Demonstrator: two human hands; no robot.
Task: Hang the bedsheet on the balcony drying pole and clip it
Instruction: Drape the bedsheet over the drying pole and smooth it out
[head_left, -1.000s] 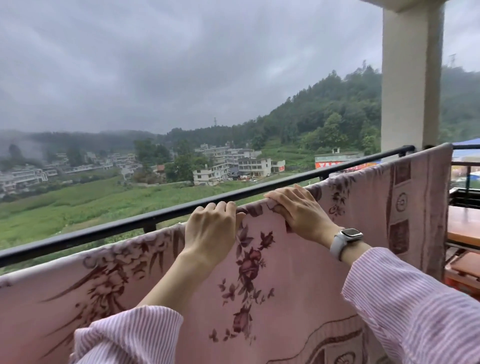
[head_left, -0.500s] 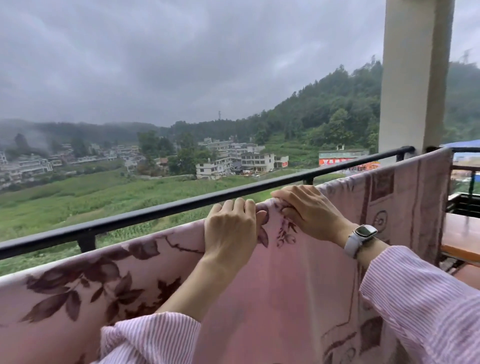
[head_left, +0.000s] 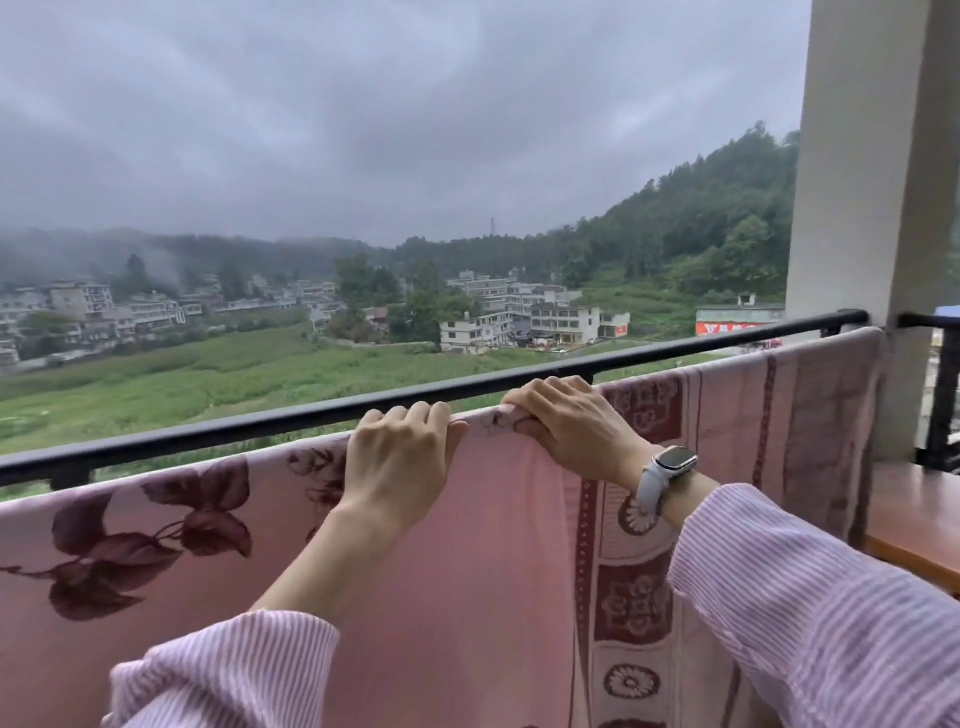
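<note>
While the pink bedsheet (head_left: 467, 561) is being draped along its top edge just in front of the black railing (head_left: 291, 418), it is being gripped by both hands side by side. The top fold is being clasped by the left hand (head_left: 400, 457), whose fingers are curled over the edge toward the far side, so that grip is clamped on the cloth. The same edge, just to the right, is being held by the right hand (head_left: 571, 426), its fingers bent over the fold and its thumb tucked beneath; that grip too is closed on the sheet. A pale watch (head_left: 667, 470) is being worn on the right wrist, and both forearms are being covered by striped pink sleeves (head_left: 810, 597). The sheet, printed with dark red flowers at the left and patterned bands at the right, is being stretched from the left border to the white pillar (head_left: 872, 208). A wooden desk (head_left: 914, 519) is being partly shown beside the sheet's right end. Whether the pole under the fold is separate from the railing cannot be told.
</note>
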